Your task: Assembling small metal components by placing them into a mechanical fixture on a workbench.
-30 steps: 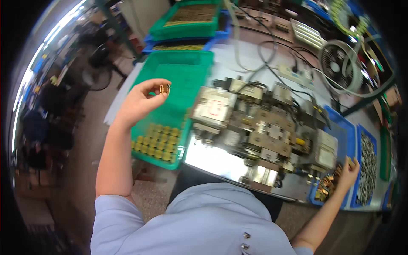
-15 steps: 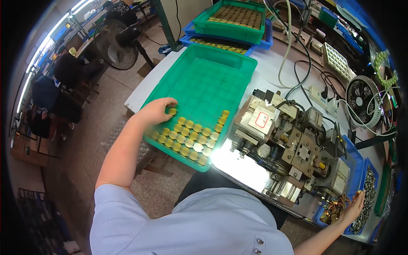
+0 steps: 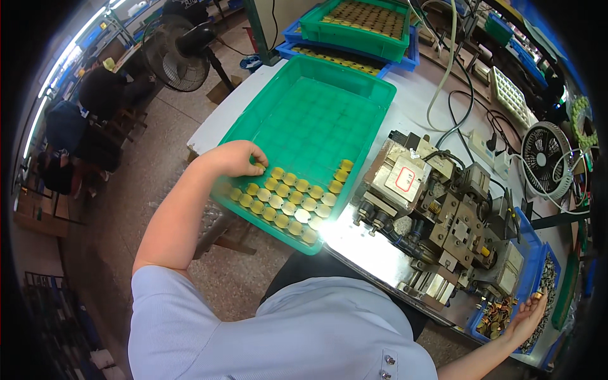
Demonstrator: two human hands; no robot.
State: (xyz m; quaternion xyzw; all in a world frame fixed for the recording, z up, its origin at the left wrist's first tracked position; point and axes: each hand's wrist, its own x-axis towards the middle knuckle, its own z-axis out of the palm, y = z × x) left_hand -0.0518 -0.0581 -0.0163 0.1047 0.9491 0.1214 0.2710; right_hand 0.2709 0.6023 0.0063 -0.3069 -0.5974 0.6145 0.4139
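My left hand [image 3: 239, 158] is over the left side of a green plastic tray [image 3: 387, 104], thumb and forefinger pinched on a small yellow metal disc [image 3: 260, 166] that is partly hidden by the fingers. Beside it, rows of similar yellow discs [image 3: 289, 207] cover the near part of the tray. At the far right, my right hand [image 3: 524, 322] has its fingers curled, with a small gold-coloured part [image 3: 538, 295] at the fingertips. This hand is over a blue bin of small silvery parts [image 3: 548, 278], next to a blue bin with loose gold-coloured pieces [image 3: 496, 318].
A metal machine fixture [image 3: 443, 218] stands between the tray and the bins. Stacked trays [image 3: 354, 31] of discs are at the back. Cables [image 3: 453, 104] and a small fan [image 3: 546, 158] lie beyond the fixture. A floor fan [image 3: 177, 54] stands at left.
The view has shifted slightly. My left hand keeps its pinch on the disc near the end of a row. The right hand's fingers have curled more, and the gold-coloured part shows more plainly.
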